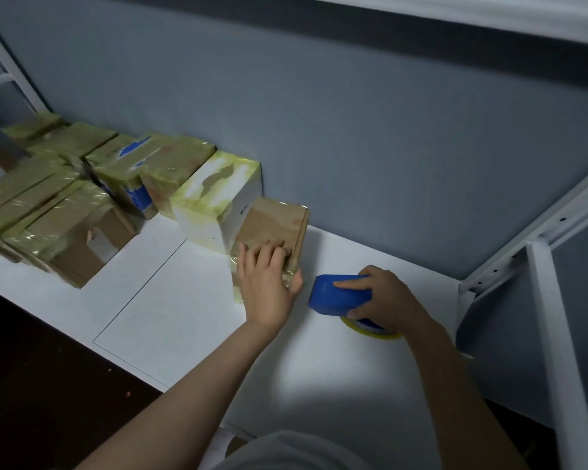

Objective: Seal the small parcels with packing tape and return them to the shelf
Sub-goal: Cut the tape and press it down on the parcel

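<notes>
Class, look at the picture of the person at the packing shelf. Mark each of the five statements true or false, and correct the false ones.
1. The right hand grips a blue tape dispenser. True.
2. The left hand rests on a white box. False: its fingers lie on top of the brown parcel.
3. The white box stands next to the brown parcel, on its left in the picture. True.
4. The tape dispenser lies on top of the brown parcel. False: it is in the right hand, apart from the parcel and to its right.
5. More taped parcels sit in a group further left on the shelf. True.
</notes>
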